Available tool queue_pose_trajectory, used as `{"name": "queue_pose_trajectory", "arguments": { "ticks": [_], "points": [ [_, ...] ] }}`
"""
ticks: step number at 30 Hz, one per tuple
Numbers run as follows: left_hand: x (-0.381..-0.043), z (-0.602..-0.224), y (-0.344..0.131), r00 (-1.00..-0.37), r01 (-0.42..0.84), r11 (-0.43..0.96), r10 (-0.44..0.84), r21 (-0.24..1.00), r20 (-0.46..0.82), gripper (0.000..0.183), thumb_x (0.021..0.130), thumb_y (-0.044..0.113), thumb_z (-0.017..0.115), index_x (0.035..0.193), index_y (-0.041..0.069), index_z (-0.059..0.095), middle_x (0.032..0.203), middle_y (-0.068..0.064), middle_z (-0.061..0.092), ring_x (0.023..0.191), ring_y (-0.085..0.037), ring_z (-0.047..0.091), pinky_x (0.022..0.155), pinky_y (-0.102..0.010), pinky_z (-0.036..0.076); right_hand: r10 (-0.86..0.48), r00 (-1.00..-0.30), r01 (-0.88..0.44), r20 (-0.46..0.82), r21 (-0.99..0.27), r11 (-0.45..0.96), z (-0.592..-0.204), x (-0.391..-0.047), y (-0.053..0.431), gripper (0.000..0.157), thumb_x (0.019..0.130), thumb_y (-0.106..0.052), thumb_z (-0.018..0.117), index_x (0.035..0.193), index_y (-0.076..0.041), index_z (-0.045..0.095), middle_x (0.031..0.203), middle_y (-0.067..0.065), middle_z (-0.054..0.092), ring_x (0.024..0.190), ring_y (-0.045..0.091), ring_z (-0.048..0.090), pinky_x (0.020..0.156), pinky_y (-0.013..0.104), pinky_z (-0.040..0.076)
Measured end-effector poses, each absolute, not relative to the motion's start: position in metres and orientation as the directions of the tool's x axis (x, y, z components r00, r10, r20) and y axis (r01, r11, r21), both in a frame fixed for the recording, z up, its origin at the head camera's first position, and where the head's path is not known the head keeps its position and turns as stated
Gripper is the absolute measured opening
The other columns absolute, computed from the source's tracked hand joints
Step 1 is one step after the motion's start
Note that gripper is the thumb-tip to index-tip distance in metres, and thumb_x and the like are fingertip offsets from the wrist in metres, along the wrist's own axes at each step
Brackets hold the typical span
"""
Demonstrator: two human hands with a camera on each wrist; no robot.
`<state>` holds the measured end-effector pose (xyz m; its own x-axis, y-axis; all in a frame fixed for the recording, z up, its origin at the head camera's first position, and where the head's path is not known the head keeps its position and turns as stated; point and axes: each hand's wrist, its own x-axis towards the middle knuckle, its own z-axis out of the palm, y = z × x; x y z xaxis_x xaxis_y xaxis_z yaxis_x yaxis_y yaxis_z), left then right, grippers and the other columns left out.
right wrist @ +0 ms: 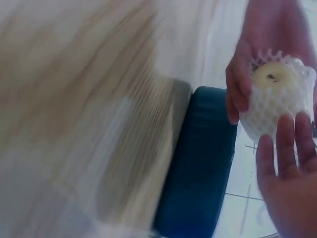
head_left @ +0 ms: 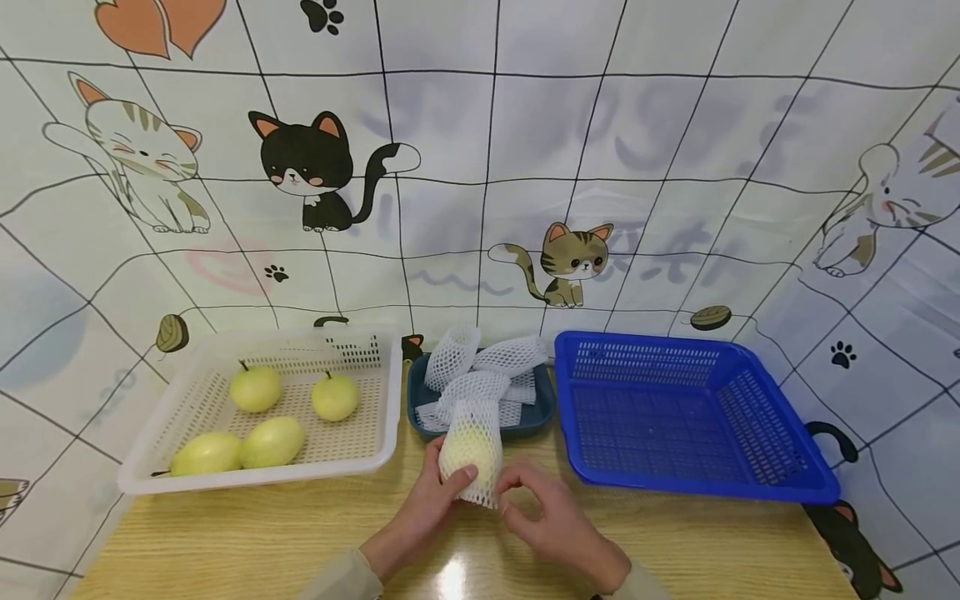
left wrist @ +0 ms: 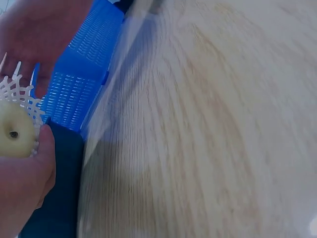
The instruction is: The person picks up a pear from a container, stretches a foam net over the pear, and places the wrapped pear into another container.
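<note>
My left hand point(head_left: 429, 498) grips a pale yellow pear point(head_left: 471, 452), its thumb laid across the front. A white foam net sleeve point(head_left: 480, 415) covers most of the pear and stretches up beyond it. In the right wrist view the pear's dimpled end point(right wrist: 271, 77) shows through the sleeve's open edge. My right hand point(head_left: 553, 518) is beside the sleeve's lower right edge, thumb and forefinger bowed with a gap between them. Its other fingers point(right wrist: 286, 144) extend fairly straight along the net in the right wrist view.
Behind the hands stands a dark teal tray point(head_left: 417, 417) with several foam nets point(head_left: 510, 357). A white basket point(head_left: 378, 454) at left holds several yellow-green pears point(head_left: 335, 396). On the right is a blue basket point(head_left: 637, 417). All stand on a wooden table point(head_left: 262, 533) against a cat-patterned covering.
</note>
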<state>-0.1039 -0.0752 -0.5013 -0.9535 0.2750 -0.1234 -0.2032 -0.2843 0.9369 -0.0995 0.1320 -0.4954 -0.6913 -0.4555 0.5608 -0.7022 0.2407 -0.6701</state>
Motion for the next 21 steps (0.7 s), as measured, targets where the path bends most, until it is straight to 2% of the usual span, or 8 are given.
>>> {"name": "queue_pose_trajectory", "arguments": {
  "ticks": [2,4,6,9,11,14,17,21],
  "points": [
    [-0.104,-0.500,-0.076,-0.952,-0.191,-0.257,0.282,0.947,-0.115,0.068,0.102,0.015,0.060,0.152,0.007,0.015,0.141,-0.024,0.046,0.114,-0.019,0.058,0.096,-0.029,0.049,-0.343,-0.822,-0.544,0.454,-0.804,0.239,-0.494,-0.099,0.132,0.016,0.094,0.001,0.067,0.106,-0.010,0.064,0.103,0.003,0.066,0.098,0.014,0.063,0.084,0.033,0.055],
    [-0.104,-0.499,-0.076,-0.953,-0.167,-0.217,0.284,0.962,-0.101,0.067,0.102,0.016,0.061,0.152,0.006,0.017,0.139,-0.023,0.047,0.114,-0.018,0.058,0.095,-0.028,0.050,-0.241,-0.918,-0.363,0.313,-0.910,0.201,-0.491,-0.100,0.129,0.011,0.102,-0.006,0.062,0.112,-0.005,0.064,0.109,0.007,0.065,0.101,0.016,0.063,0.086,0.036,0.057],
    [-0.104,-0.499,-0.077,-0.953,-0.144,-0.183,0.289,0.973,-0.087,0.067,0.102,0.017,0.062,0.152,0.006,0.020,0.139,-0.023,0.048,0.114,-0.019,0.058,0.095,-0.028,0.050,-0.192,-0.967,-0.195,0.168,-0.973,0.126,-0.486,-0.102,0.126,0.022,0.107,-0.014,0.056,0.125,-0.002,0.060,0.119,0.013,0.063,0.107,0.021,0.063,0.089,0.039,0.057],
    [-0.104,-0.500,-0.079,-0.953,-0.104,-0.128,0.298,0.986,-0.062,0.067,0.103,0.018,0.064,0.155,0.007,0.024,0.142,-0.021,0.047,0.117,-0.020,0.057,0.097,-0.027,0.049,-0.256,-0.966,-0.028,0.023,-1.000,0.015,-0.480,-0.106,0.121,0.043,0.113,-0.025,0.044,0.148,0.001,0.044,0.138,0.022,0.054,0.120,0.031,0.060,0.096,0.048,0.054],
    [-0.104,-0.500,-0.079,-0.949,-0.090,-0.112,0.311,0.990,-0.052,0.069,0.102,0.018,0.065,0.157,0.007,0.024,0.146,-0.022,0.045,0.120,-0.022,0.057,0.097,-0.027,0.050,-0.332,-0.943,0.052,-0.041,-0.998,-0.026,-0.477,-0.109,0.119,0.053,0.114,-0.032,0.039,0.156,0.001,0.033,0.145,0.025,0.049,0.126,0.033,0.057,0.099,0.047,0.052],
    [-0.104,-0.499,-0.079,-0.935,-0.073,-0.093,0.352,0.993,-0.036,0.072,0.103,0.020,0.063,0.161,0.009,0.021,0.154,-0.023,0.038,0.126,-0.025,0.055,0.099,-0.029,0.049,-0.404,-0.910,0.128,-0.098,-0.991,-0.047,-0.477,-0.111,0.115,0.062,0.113,-0.038,0.039,0.159,0.002,0.025,0.146,0.025,0.048,0.127,0.029,0.056,0.100,0.042,0.050],
    [-0.105,-0.497,-0.083,-0.890,-0.092,-0.148,0.456,0.985,-0.014,0.072,0.106,0.017,0.050,0.166,0.012,0.010,0.165,-0.024,0.021,0.134,-0.025,0.047,0.105,-0.034,0.046,-0.409,-0.903,0.178,-0.134,-0.981,-0.071,-0.478,-0.112,0.112,0.063,0.111,-0.035,0.046,0.158,0.002,0.025,0.141,0.021,0.052,0.119,0.022,0.060,0.096,0.037,0.052],
    [-0.106,-0.496,-0.091,-0.817,-0.095,-0.233,0.574,0.968,0.058,0.080,0.099,0.006,0.039,0.167,0.014,-0.001,0.170,-0.020,0.001,0.140,-0.020,0.039,0.109,-0.035,0.041,-0.404,-0.901,0.218,-0.161,-0.971,-0.100,-0.475,-0.113,0.111,0.066,0.108,-0.030,0.054,0.156,0.005,0.024,0.134,0.019,0.056,0.114,0.021,0.063,0.094,0.036,0.054]
  ]
}}
